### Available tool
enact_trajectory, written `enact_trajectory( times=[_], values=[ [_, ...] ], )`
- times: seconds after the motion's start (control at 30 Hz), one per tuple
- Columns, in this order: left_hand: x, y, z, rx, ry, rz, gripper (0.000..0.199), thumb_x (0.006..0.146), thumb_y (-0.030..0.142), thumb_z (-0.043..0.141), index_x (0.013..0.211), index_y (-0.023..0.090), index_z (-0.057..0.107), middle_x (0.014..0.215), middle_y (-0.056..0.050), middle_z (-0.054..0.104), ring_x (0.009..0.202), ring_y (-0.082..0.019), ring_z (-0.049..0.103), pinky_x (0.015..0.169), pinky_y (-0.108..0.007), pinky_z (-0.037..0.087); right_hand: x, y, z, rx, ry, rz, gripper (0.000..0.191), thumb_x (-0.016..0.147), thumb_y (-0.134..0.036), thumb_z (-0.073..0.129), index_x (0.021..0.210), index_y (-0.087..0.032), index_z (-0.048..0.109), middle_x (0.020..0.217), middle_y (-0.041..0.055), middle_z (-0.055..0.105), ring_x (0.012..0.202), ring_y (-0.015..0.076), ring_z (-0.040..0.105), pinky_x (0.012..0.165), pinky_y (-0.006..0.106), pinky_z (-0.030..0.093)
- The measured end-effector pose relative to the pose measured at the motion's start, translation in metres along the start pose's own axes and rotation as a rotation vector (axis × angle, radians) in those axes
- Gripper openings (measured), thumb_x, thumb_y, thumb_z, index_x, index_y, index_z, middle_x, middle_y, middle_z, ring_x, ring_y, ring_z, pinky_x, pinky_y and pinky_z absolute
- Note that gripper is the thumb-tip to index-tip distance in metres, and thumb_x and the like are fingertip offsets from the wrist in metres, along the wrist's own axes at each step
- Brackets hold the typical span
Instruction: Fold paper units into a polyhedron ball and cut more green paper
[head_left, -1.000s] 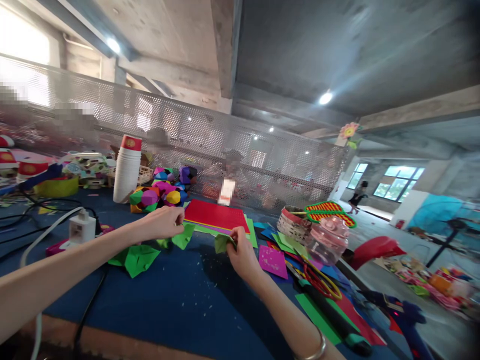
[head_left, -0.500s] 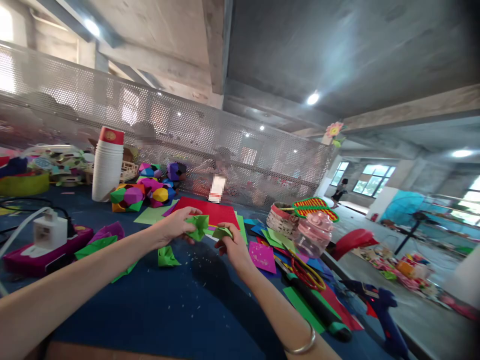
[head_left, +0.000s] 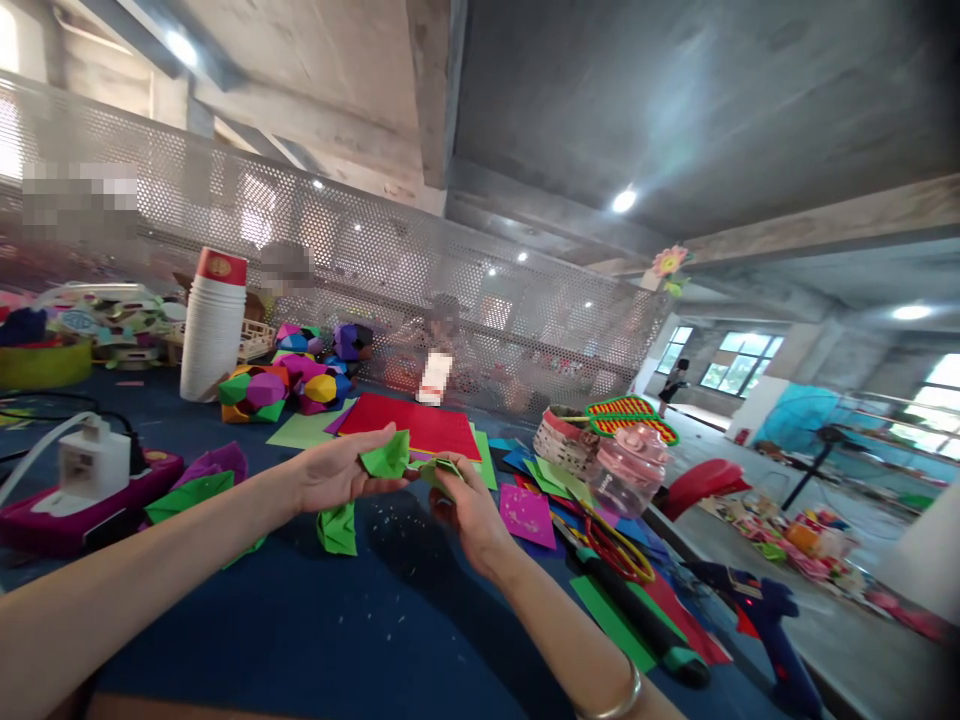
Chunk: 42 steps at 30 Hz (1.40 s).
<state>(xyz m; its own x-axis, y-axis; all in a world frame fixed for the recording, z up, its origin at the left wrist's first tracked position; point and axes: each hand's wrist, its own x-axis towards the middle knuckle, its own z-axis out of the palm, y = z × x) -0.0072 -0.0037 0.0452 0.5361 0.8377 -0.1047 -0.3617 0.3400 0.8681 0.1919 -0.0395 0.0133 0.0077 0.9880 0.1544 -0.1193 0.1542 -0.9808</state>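
My left hand (head_left: 341, 468) holds a folded green paper piece (head_left: 386, 456) on its fingers, palm turned upward. Just to its right, my right hand (head_left: 466, 505) grips a second green folded piece (head_left: 439, 468), whose left end meets the first. Both hands are above the dark blue table (head_left: 300, 620), in front of red paper sheets (head_left: 412, 425). Another folded green piece (head_left: 337, 528) lies on the table below my left wrist. Small pale scraps are scattered under the hands.
Stacked paper cups (head_left: 214, 330), multicoloured paper balls (head_left: 255, 390) and a purple power strip (head_left: 45, 510) are at left. Rightward are a woven basket (head_left: 566, 438), a pink-lidded jar (head_left: 630, 465), scissors (head_left: 615, 545), a black-handled tool (head_left: 637, 615) and a blue glue gun (head_left: 765, 615).
My left hand has turned its palm upward. The two green pieces, apart before, now meet between the hands. The loose green piece on the table looks shifted or turned.
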Motion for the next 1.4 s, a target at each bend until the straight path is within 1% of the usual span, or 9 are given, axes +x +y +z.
enact_trajectory(
  times=[0.1,0.2,0.3,0.53,0.8,0.93,1.07,1.23,1.4],
  values=[
    [0.0,0.0,0.0,-0.072,-0.074,-0.011,0.044,0.108,0.041,0.04,0.114,0.006,0.066,0.11,-0.022,0.076,0.098,-0.028,0.077,0.077,-0.032,0.066,0.0,0.0,0.0,0.034,0.002,0.05,0.034,0.07,-0.043,0.073,0.096,-0.023,0.062,0.087,-0.0002,0.064,0.062,0.0127,0.054,0.054,0.025,0.039],
    [0.002,0.003,-0.001,-0.104,-0.014,0.013,0.036,0.108,0.028,0.038,0.109,0.006,0.067,0.103,-0.02,0.078,0.095,-0.031,0.078,0.075,-0.038,0.066,0.002,0.002,-0.001,0.03,0.014,0.064,0.032,0.07,-0.041,0.073,0.096,-0.024,0.062,0.087,0.0005,0.066,0.06,0.0131,0.054,0.054,0.026,0.04],
    [0.002,0.012,-0.005,-0.11,0.061,0.06,0.029,0.105,0.018,0.04,0.104,0.007,0.067,0.093,-0.017,0.079,0.085,-0.028,0.079,0.075,-0.036,0.066,0.006,0.004,-0.003,0.007,0.049,0.051,0.03,0.069,-0.037,0.072,0.096,-0.024,0.064,0.087,0.0013,0.067,0.059,0.0135,0.054,0.052,0.026,0.039],
    [-0.009,0.04,-0.011,-0.109,0.046,0.138,0.044,0.11,0.031,0.034,0.112,0.004,0.068,0.097,-0.021,0.079,0.094,-0.026,0.079,0.08,-0.032,0.065,0.011,0.005,-0.006,0.088,0.105,0.088,0.027,0.062,-0.027,0.073,0.085,-0.023,0.062,0.072,-0.0037,0.064,0.056,0.0116,0.053,0.049,0.023,0.038],
    [-0.001,0.003,-0.007,0.326,-0.004,0.206,0.026,0.099,0.038,0.061,0.098,0.013,0.07,0.101,-0.015,0.077,0.099,-0.024,0.074,0.091,-0.033,0.06,-0.001,-0.013,0.006,0.277,-0.063,0.257,0.037,0.078,-0.053,0.072,0.091,-0.02,0.064,0.085,0.0032,0.069,0.062,0.0132,0.057,0.057,0.025,0.046],
    [0.008,-0.014,-0.011,0.583,0.065,0.461,0.032,0.082,0.04,0.08,0.1,0.019,0.064,0.091,-0.004,0.071,0.087,-0.021,0.069,0.08,-0.031,0.056,-0.005,-0.005,0.008,0.124,-0.02,0.057,0.033,0.081,-0.052,0.072,0.095,-0.024,0.061,0.09,0.0009,0.065,0.068,0.0145,0.055,0.059,0.026,0.043],
    [0.01,-0.021,-0.011,0.947,0.099,0.785,0.04,0.086,0.043,0.074,0.116,0.021,0.061,0.11,-0.007,0.068,0.092,-0.023,0.065,0.081,-0.032,0.051,-0.005,0.005,0.005,-0.087,0.048,-0.091,0.029,0.088,-0.047,0.065,0.108,-0.027,0.058,0.095,0.0013,0.062,0.079,0.018,0.057,0.066,0.029,0.046],
    [0.0,-0.022,-0.002,1.094,0.041,0.836,0.037,0.091,0.042,0.07,0.121,0.022,0.06,0.119,-0.009,0.069,0.108,-0.026,0.065,0.096,-0.035,0.048,-0.005,0.01,-0.003,-0.545,0.144,-0.501,0.029,0.097,-0.036,0.049,0.123,-0.023,0.05,0.122,0.0105,0.059,0.113,0.0251,0.056,0.101,0.043,0.045],
    [-0.007,-0.024,0.006,1.148,-0.007,0.856,0.035,0.093,0.044,0.067,0.119,0.022,0.062,0.117,-0.009,0.069,0.106,-0.027,0.065,0.094,-0.034,0.048,-0.01,0.009,-0.005,-0.924,0.255,-0.769,0.039,0.093,-0.016,0.043,0.132,-0.019,0.045,0.128,0.0162,0.055,0.122,0.0301,0.05,0.104,0.053,0.043]
  ],
)
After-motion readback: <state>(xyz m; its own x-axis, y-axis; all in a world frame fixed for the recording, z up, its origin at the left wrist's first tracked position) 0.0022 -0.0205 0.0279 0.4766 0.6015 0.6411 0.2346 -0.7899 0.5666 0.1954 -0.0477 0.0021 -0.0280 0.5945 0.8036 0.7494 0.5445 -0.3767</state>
